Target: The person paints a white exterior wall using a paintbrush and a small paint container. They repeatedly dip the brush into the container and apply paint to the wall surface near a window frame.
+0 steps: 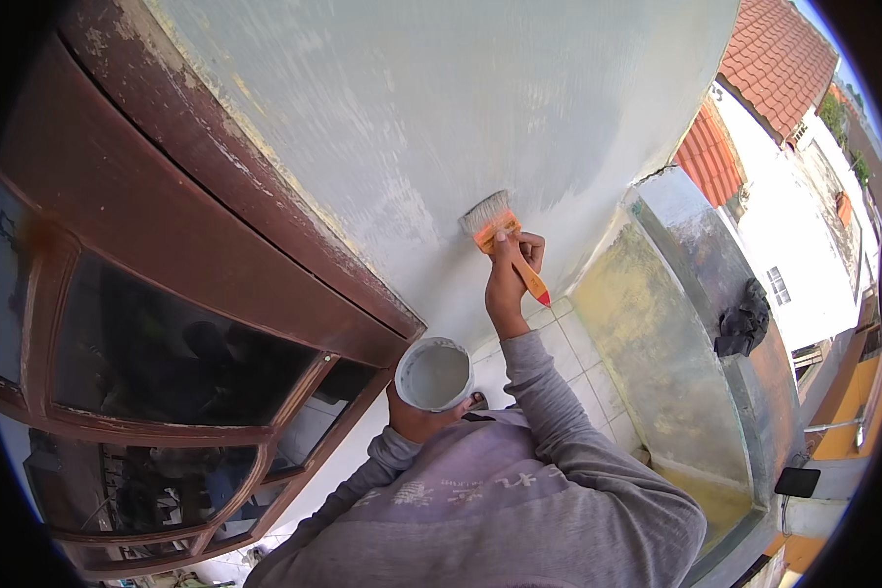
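Forearm (551,387) pointing to eleven o'clock, right hand (507,279) pinches paintbrush (488,231), bristles (485,208) beyond its fingers (531,245); left hand (415,419) clasps pail (435,348) at seven.

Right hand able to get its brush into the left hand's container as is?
Probably yes: the left hand holds the container close by, open top up, and nothing visible blocks the right hand or brush.

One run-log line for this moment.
left hand: holds pot of grey paint | right hand: grips brush, bristles at wall | door: left of wall
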Motion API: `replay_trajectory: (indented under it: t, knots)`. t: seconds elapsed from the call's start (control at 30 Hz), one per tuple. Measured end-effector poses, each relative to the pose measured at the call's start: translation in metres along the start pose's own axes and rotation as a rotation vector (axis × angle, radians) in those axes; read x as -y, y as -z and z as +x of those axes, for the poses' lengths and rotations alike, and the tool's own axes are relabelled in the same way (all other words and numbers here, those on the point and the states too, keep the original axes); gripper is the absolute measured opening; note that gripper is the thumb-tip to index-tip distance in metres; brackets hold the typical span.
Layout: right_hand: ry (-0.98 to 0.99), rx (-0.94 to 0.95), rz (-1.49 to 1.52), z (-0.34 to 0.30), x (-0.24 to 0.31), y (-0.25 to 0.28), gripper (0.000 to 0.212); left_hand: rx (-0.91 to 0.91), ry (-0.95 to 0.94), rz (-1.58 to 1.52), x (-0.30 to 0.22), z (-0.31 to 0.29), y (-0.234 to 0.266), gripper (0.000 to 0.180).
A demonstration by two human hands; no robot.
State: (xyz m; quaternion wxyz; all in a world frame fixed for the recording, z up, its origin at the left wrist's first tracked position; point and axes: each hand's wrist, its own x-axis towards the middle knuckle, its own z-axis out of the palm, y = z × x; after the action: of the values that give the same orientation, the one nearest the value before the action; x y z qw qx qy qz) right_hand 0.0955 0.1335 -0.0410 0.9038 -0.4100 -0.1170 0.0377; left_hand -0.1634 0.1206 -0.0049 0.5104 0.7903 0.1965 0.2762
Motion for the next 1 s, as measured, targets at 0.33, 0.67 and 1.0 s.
replay_trajectory:
  t: [0.33, 0.67, 1.0]
  knots:
    - [0.085, 0.245, -0.191, -0.035, 0.077, -0.069, 0.022, -0.069, -0.002, -0.011, 0.019, -0.009, 0.003, 0.081]
    - [-0.008, 0.139, -0.377, -0.053, -0.036, 0.044, 0.022, -0.042, -0.016, -0.025, 0.039, -0.012, 0.002, 0.086]
    - [0.21, 0.411, 0.017, -0.027, 0.14, -0.139, 0.02, -0.09, 0.024, -0.091, 0.069, -0.025, 0.001, 0.097]
